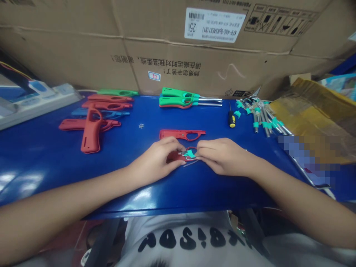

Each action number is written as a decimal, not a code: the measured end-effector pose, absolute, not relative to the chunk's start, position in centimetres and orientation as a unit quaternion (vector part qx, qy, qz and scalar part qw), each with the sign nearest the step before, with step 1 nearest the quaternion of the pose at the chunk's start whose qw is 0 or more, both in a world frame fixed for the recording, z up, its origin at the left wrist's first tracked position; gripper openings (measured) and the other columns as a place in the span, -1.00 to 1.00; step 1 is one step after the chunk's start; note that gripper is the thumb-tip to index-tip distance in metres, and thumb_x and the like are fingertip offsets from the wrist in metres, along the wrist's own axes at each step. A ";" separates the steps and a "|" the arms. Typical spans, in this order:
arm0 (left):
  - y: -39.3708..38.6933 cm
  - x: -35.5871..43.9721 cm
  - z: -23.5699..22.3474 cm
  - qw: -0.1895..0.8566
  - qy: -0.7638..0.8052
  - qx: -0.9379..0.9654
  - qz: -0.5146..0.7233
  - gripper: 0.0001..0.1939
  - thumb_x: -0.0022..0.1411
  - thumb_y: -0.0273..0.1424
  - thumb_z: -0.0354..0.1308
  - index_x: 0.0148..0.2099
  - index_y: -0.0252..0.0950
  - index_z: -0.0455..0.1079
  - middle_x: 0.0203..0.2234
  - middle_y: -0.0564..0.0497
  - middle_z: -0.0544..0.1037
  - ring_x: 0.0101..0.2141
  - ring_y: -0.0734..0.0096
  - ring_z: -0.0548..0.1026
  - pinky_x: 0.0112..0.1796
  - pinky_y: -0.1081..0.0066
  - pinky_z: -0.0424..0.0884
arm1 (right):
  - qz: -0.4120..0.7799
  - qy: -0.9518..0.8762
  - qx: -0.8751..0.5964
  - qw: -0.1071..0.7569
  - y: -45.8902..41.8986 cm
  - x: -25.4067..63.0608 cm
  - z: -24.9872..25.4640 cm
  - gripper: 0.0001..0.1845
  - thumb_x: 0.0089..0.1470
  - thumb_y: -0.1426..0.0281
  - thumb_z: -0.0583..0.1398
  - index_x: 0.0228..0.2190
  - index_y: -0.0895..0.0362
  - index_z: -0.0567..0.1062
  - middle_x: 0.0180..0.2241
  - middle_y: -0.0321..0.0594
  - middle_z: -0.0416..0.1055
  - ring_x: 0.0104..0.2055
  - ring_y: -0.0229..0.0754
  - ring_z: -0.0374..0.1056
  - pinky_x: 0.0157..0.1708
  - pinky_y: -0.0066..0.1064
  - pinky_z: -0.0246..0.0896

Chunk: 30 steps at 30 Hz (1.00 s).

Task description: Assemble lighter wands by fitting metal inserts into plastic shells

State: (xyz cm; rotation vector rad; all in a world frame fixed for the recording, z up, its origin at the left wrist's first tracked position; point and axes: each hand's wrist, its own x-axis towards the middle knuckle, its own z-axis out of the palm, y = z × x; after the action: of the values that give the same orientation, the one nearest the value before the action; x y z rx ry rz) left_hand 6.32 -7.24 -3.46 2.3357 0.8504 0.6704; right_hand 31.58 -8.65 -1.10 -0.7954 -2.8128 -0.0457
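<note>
My left hand [158,157] is closed over a red plastic lighter shell [174,156] lying on the blue table [83,174]. My right hand [222,155] pinches a teal-tipped metal part [190,153] against that shell, with a thin metal rod sticking out below it. The two hands meet at the middle of the table. Just behind them lies a second red shell half [182,134], untouched.
Red, blue and green shell halves [96,118] lie at the left. Assembled green lighters [180,99] rest at the back, a small screwdriver [231,119] and several teal-tipped metal tubes [264,118] at the right. Cardboard boxes [167,48] wall the rear; a power strip [36,100] sits far left.
</note>
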 end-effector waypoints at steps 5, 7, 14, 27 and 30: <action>-7.3 6.4 -3.5 0.285 0.320 0.868 0.252 -0.84 0.30 -0.42 0.26 -0.07 -0.30 0.48 -0.16 -0.07 0.53 -0.16 0.27 0.55 -0.07 0.23 0.52 | -0.017 -0.956 -0.276 0.102 -8.7 31.5 -1.2 -0.68 0.36 0.45 0.00 -0.34 0.16 0.50 -0.38 -0.20 0.39 -0.41 -0.24 0.21 -0.42 -0.40 0.03; -7.3 6.4 -3.5 0.287 0.320 0.867 0.253 -0.83 0.30 -0.43 0.26 -0.07 -0.31 0.47 -0.17 -0.06 0.54 -0.16 0.28 0.55 -0.07 0.23 0.51 | -0.020 -0.956 -0.274 0.099 -8.7 31.5 -1.2 -0.68 0.36 0.45 0.00 -0.33 0.17 0.51 -0.38 -0.20 0.39 -0.41 -0.24 0.21 -0.42 -0.40 0.03; -7.4 6.4 -3.3 0.265 0.313 0.878 0.246 -0.77 0.31 -0.42 0.26 0.01 -0.30 0.42 -0.13 -0.06 0.53 -0.14 0.27 0.53 -0.08 0.26 0.50 | -0.049 -0.959 -0.268 0.076 -8.9 31.4 -1.0 -0.72 0.31 0.49 0.01 -0.31 0.17 0.51 -0.34 -0.19 0.43 -0.45 -0.24 0.20 -0.42 -0.38 0.02; -8.7 6.1 -2.7 -0.058 0.247 0.965 0.060 -0.55 0.48 -0.45 -0.04 0.36 -0.36 0.23 -0.07 -0.20 0.45 -0.09 0.07 0.42 -0.10 0.11 0.50 | -0.064 -0.957 -0.276 0.061 -9.1 31.1 -0.7 -0.80 0.27 0.53 0.08 -0.34 0.18 0.50 -0.36 -0.20 0.45 -0.32 -0.20 0.34 -0.39 -0.36 0.06; -9.0 6.0 -2.8 -0.068 0.249 0.965 0.046 -0.50 0.45 -0.49 -0.03 0.39 -0.35 0.18 0.01 -0.23 0.42 -0.05 0.03 0.40 -0.09 0.10 0.49 | -0.056 -0.957 -0.275 0.067 -9.2 31.1 -0.6 -0.78 0.28 0.53 0.08 -0.33 0.20 0.51 -0.37 -0.18 0.45 -0.32 -0.20 0.34 -0.38 -0.36 0.06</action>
State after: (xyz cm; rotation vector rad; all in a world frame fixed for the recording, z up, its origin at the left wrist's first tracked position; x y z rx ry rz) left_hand 5.97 -9.00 -2.77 3.1711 0.8179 0.1505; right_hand 31.14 -9.16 -0.64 -0.8292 -2.8855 -0.1688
